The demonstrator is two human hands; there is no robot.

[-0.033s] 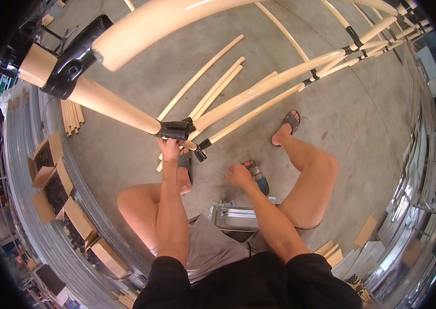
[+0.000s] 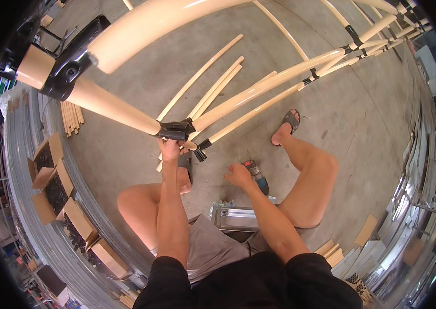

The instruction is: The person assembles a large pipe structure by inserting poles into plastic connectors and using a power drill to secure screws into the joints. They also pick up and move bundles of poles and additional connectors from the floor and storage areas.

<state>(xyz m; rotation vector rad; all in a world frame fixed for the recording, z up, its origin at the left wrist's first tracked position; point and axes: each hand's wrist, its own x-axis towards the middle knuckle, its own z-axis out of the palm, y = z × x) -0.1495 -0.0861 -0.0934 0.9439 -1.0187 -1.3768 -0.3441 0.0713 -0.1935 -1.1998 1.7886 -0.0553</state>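
My left hand (image 2: 170, 149) is closed around the frame's near corner, right under a black pipe joint (image 2: 174, 131). A short beige pipe end (image 2: 191, 146) shows beside its fingers, leading to a smaller black joint (image 2: 200, 152). From the corner, one thick beige pipe (image 2: 115, 107) runs up to the left, and another (image 2: 259, 93) slants away to the right. Lower down, my right hand (image 2: 239, 176) hangs with fingers curled together; whatever is in them, if anything, is too small to make out. Just right of it lies a dark teal cordless drill (image 2: 259, 177).
Loose beige pipes (image 2: 218, 85) lie on the concrete floor beyond the corner. Open cardboard boxes (image 2: 48, 177) of black parts stand on stacked grey profiles (image 2: 27, 206) at left. Between my legs is a metal-framed box (image 2: 236, 218). Sheets and metal stock (image 2: 419, 190) line the right.
The upper left part of the pipe frame has shifted very slightly left and down. Both hands stay where they were.
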